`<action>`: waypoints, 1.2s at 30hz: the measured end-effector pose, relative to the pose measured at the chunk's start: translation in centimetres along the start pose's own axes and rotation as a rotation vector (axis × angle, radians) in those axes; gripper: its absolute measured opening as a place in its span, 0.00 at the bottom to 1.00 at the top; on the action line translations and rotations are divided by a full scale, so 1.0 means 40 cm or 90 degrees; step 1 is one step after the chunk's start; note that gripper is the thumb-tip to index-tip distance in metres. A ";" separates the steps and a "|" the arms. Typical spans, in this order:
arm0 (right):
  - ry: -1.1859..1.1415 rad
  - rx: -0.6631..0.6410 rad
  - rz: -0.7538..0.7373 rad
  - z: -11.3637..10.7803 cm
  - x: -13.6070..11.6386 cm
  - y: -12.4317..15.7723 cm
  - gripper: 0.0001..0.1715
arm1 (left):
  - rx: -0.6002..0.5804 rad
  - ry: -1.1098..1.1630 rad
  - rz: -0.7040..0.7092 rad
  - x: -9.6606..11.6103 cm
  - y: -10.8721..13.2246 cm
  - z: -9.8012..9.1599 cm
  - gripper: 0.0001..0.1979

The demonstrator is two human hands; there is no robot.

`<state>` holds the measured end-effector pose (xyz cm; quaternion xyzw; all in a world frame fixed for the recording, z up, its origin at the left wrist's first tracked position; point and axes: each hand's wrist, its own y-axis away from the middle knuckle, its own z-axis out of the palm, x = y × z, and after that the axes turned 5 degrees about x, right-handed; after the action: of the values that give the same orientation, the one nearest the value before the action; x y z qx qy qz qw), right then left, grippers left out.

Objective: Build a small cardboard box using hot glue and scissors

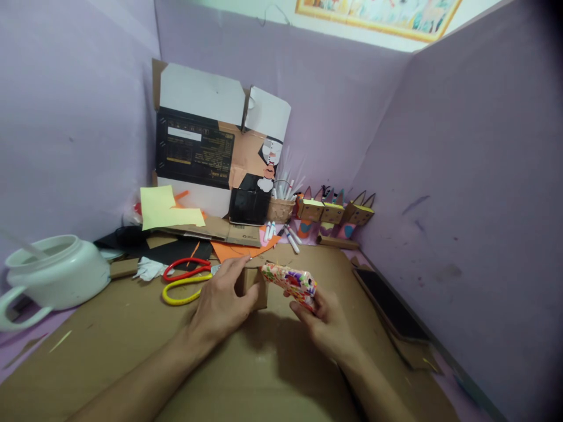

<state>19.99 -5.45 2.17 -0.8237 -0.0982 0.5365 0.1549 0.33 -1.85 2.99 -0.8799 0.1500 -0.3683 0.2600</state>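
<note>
My left hand [224, 298] is closed around the left side of a small brown cardboard box [259, 291] that stands on the cardboard sheet [211, 375]. In my right hand [328, 325] is a hot glue gun [292, 281] with a bright floral pattern. The gun points left, its front end close to the upper right edge of the box; whether they touch I cannot tell. My right fingers wrap its handle. Just left of my left hand lie scissors [185, 282] with one red and one yellow handle, their blades mostly hidden.
A white pot [57, 272] stands at left. Behind are an opened carton [197, 152], yellow paper [158, 208], orange paper [237, 249], a basket [281, 210] of sticks, markers [291, 239] and cardboard animal figures [333, 212]. A dark phone-like slab [391, 305] lies by the right wall.
</note>
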 end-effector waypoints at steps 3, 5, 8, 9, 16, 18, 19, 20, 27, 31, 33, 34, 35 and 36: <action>-0.004 0.004 0.000 0.002 0.000 0.002 0.13 | -0.001 0.000 0.013 0.001 -0.002 0.003 0.23; -0.016 0.007 -0.003 0.003 0.006 0.004 0.13 | 0.001 -0.001 0.017 0.000 -0.003 0.006 0.23; -0.015 0.021 -0.002 0.004 0.017 0.005 0.10 | 0.004 0.000 0.020 0.000 -0.002 0.009 0.24; -0.012 0.023 0.001 0.004 0.019 0.005 0.10 | 0.006 0.002 0.021 0.000 -0.002 0.009 0.24; -0.098 0.006 0.068 0.001 -0.018 -0.003 0.11 | 0.004 0.039 -0.002 0.004 -0.004 0.008 0.23; -0.160 0.015 0.095 -0.005 -0.028 -0.009 0.15 | -0.002 0.079 -0.024 0.003 -0.009 0.006 0.22; -0.186 0.029 0.108 -0.010 -0.029 -0.013 0.17 | -0.008 0.107 -0.043 0.002 -0.011 0.005 0.22; -0.205 0.049 0.121 -0.015 -0.027 -0.018 0.20 | -0.015 0.144 -0.069 0.001 -0.013 0.004 0.21; -0.200 0.184 0.166 -0.055 0.075 -0.094 0.26 | -0.113 0.385 -0.261 -0.013 -0.001 0.029 0.17; -0.002 0.180 0.249 -0.055 0.124 -0.125 0.24 | -0.125 0.382 -0.246 -0.012 0.007 0.050 0.15; 0.084 0.188 0.261 -0.056 0.128 -0.123 0.21 | -0.133 0.359 -0.243 -0.014 0.012 0.055 0.14; 0.139 0.196 0.259 -0.058 0.126 -0.118 0.19 | -0.141 0.355 -0.247 -0.017 0.015 0.057 0.15; 0.213 0.206 0.253 -0.061 0.122 -0.113 0.19 | -0.151 0.363 -0.251 -0.020 0.018 0.057 0.16; 0.272 0.225 0.239 -0.063 0.115 -0.108 0.18 | -0.159 0.383 -0.252 -0.024 0.021 0.056 0.17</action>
<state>24.18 -0.30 0.77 -0.8819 0.1843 0.3793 0.2107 1.25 -1.31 0.64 -0.7692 0.0902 -0.6324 0.0192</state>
